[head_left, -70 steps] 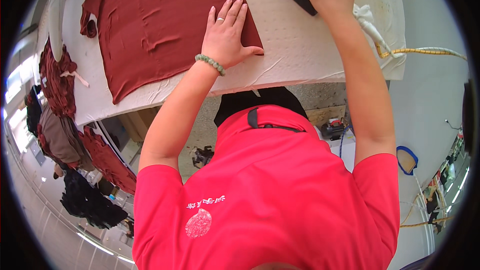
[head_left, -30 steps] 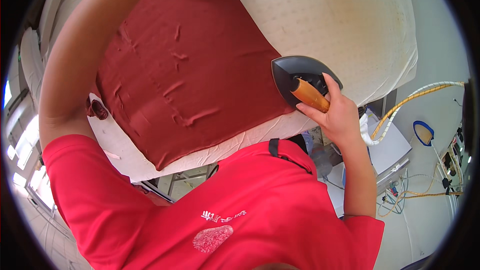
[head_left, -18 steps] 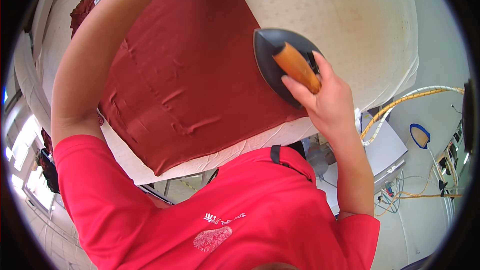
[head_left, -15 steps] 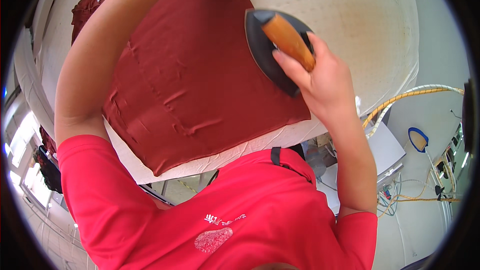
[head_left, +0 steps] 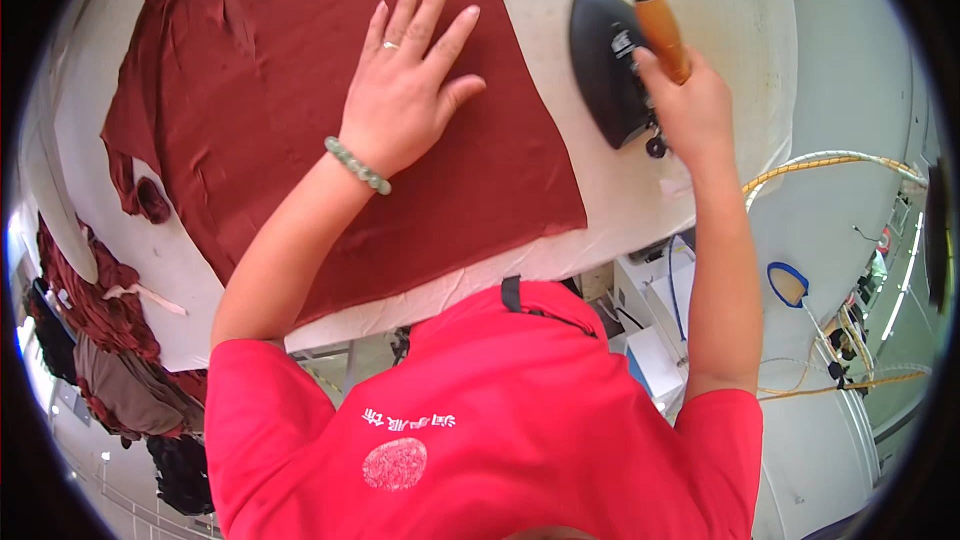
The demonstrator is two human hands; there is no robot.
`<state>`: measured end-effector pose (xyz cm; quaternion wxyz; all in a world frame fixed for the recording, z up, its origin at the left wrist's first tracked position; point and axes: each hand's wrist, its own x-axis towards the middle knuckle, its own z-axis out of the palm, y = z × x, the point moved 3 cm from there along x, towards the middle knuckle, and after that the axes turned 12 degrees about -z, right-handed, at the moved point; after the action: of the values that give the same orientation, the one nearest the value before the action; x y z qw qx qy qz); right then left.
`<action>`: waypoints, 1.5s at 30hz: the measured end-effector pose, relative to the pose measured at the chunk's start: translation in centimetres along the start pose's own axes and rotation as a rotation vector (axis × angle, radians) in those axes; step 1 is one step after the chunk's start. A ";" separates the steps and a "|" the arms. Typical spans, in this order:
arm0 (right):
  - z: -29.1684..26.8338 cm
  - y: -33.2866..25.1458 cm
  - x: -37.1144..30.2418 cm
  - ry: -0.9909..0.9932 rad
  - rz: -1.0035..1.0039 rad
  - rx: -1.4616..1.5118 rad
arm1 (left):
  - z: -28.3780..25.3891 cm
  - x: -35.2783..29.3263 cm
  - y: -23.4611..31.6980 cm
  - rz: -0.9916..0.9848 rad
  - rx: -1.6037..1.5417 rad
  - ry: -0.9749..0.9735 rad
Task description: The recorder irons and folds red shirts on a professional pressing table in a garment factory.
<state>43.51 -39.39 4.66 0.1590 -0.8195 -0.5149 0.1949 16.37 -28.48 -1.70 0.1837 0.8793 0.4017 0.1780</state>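
1. Both hands are busy: my left hand (head_left: 405, 105) lies flat with fingers spread wide, palm down on the dark red cloth (head_left: 330, 110), while my right hand (head_left: 690, 105) is closed around the orange handle (head_left: 662, 22) of the black iron (head_left: 612, 65).
2. Off the cloth, the iron sits on the bare white padded board (head_left: 740, 30), just beside the cloth's right edge, so the cloth lies to the iron's left.
3. Its long axis runs away from me, pointed nose toward the far end of the board and heel nearest my wrist.
4. My left hand is the nearer one to the cloth, touching it about mid-width; my right hand is apart from it, with a strip of white board between.
5. Wrinkles show mostly on the cloth's left part, well apart from the iron.
6. Count: one iron, one spread cloth, one bead bracelet (head_left: 357, 165) on my left wrist, one ring on that hand.
7. A heap of more dark red garments (head_left: 95, 305) hangs at the lower left; I cannot tell how many.
8. A yellow braided hose (head_left: 830, 162) curves past the board on my right.
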 end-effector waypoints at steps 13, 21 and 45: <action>0.2 -1.1 -0.5 -0.154 -0.251 0.108 | 3.8 -18.7 12.4 0.153 -0.150 -0.338; 4.7 -14.8 -3.9 -0.692 -0.906 -0.353 | -3.4 -26.1 14.1 -0.701 -0.464 0.184; -0.7 -2.6 5.7 -0.298 -0.733 -0.236 | -8.8 -15.7 33.5 -0.066 0.762 -0.197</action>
<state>44.12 -33.17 5.58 0.0468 -0.5574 -0.8088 0.1814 24.09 -59.44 18.97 -0.1124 0.8840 0.4476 -0.0752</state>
